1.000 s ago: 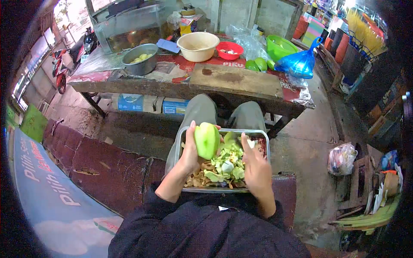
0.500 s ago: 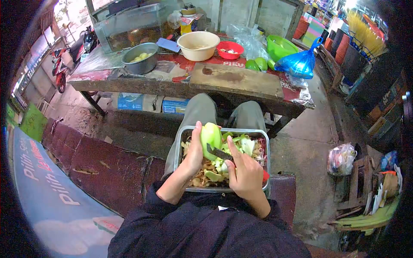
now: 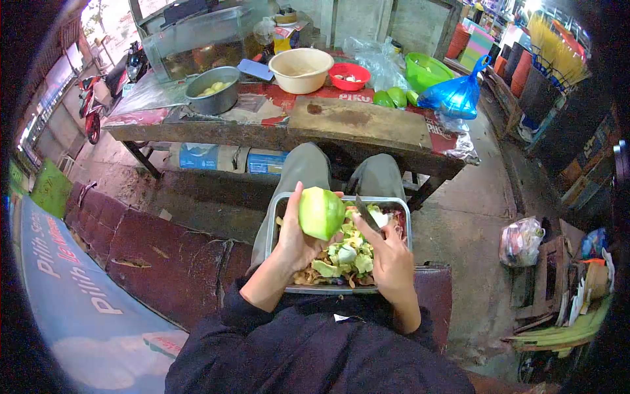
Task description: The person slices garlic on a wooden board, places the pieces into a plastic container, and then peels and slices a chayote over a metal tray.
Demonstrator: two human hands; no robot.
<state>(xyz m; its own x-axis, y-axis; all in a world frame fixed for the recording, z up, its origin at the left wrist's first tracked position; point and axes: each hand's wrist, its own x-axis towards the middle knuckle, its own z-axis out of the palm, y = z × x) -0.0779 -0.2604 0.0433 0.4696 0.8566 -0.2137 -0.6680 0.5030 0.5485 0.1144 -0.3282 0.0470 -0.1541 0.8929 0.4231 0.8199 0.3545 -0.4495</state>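
My left hand (image 3: pixel 293 240) cups a partly peeled chayote-like vegetable (image 3: pixel 321 214) over a tray on my lap. Pale flesh shows on its left side, while darker green skin remains on the right. In my right hand (image 3: pixel 391 258) is a knife (image 3: pixel 365 214), its dark blade pointing up and away, apart from the vegetable. Under both hands lies the clear rectangular tray (image 3: pixel 298 289), filled with green and brown peelings (image 3: pixel 344 256). The knife's handle is hidden in my fingers.
Ahead stands a low table (image 3: pixel 216 133) bearing a grey pot (image 3: pixel 211 98), a cream basin (image 3: pixel 300 70), a red bowl (image 3: pixel 349 77), a green basin (image 3: pixel 428 71), whole green vegetables (image 3: pixel 397 97), a blue bag (image 3: pixel 453 97) and a wooden board (image 3: pixel 361 125). A maroon bench (image 3: pixel 164 246) is beneath me.
My right hand has drawn the knife away from the vegetable, to the right and upright. The vegetable has turned in my left hand, showing its unpeeled green side.
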